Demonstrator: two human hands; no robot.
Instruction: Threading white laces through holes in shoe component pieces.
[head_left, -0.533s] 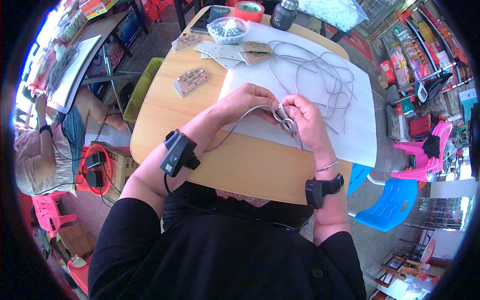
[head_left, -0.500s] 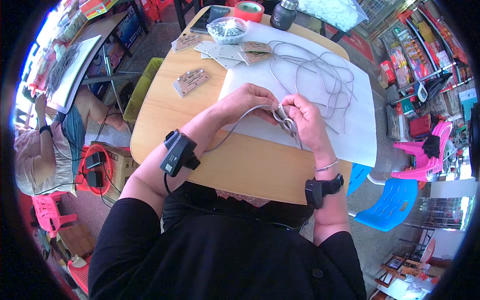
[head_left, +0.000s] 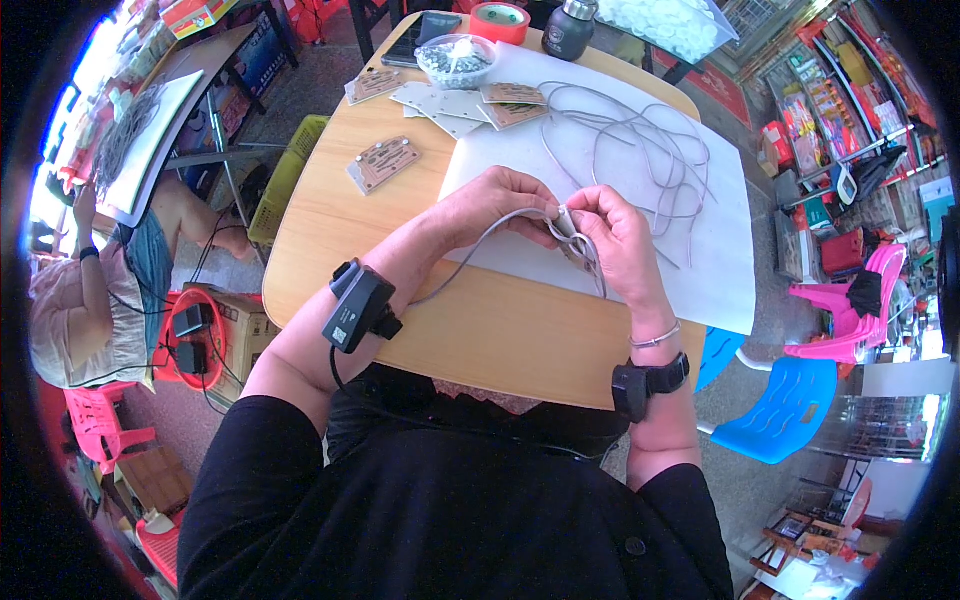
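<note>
Risk: the grey cable [head_left: 470, 262] trails loose from the left hand [head_left: 490, 205] down toward the left wrist device [head_left: 358, 305] – it looks likely to snag there if pulled, and a tug could drag it out of the fingers.
Risk, second: the small plug-like end piece [head_left: 563, 217] sits only between fingertips; a slip could drop it among the loose grey wires [head_left: 640, 150] on the white sheet [head_left: 720, 260], where it would be hard to pick out.
Left hand: curled nearly closed, fingers pinching the grey cable near its end, just above the white sheet's near edge.
Right hand [head_left: 620, 245]: also mostly closed – thumb and forefinger pinch the end piece, with a loop of cable hanging under the palm; how firm the grip is cannot be told.
Cable position: held in the air between both hands, over the wooden table [head_left: 320, 220], its free length running back toward the person's body.
Nearby: printed boards [head_left: 383, 162] lie well apart to the left, a clear bowl of small parts [head_left: 456, 60] at the far edge beside a roll of red tape [head_left: 499, 22].
</note>
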